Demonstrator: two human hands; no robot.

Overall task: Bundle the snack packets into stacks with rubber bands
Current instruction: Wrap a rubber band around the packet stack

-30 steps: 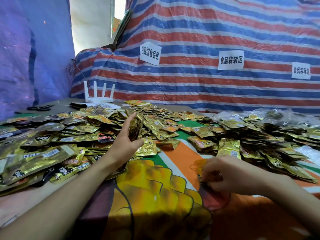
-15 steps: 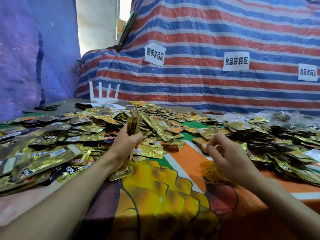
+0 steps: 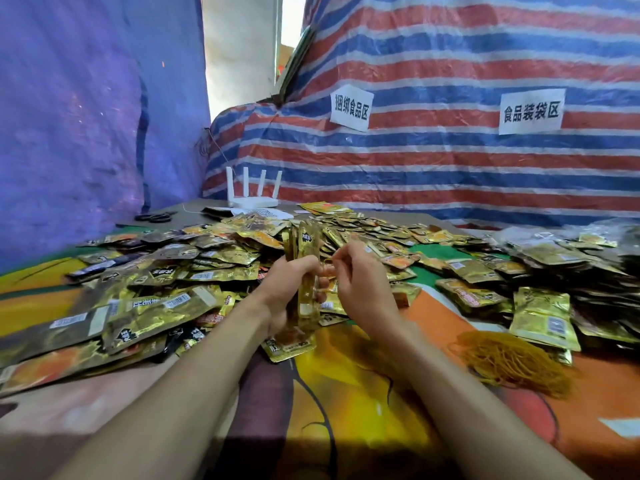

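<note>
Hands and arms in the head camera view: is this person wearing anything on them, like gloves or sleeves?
Both are bare. The left hand and right hand wear no gloves, and no ring, watch or bracelet shows. The left forearm and right forearm are uncovered down to the picture's edge; no sleeve is in view.

A white router (image 3: 254,200) with 4 upright antennas stands at the table's far edge, at 11 o'clock. Black scissors (image 3: 156,216) lie at 9 o'clock of it, near the purple sheet (image 3: 86,133) hanging along the 9 o'clock side. A red, white and blue striped tarp (image 3: 450,168) fills 12 to 3 o'clock, bearing 2 white paper signs (image 3: 351,108) (image 3: 531,111) with black characters. A colourful printed tablecloth (image 3: 346,393) covers the table.
</note>
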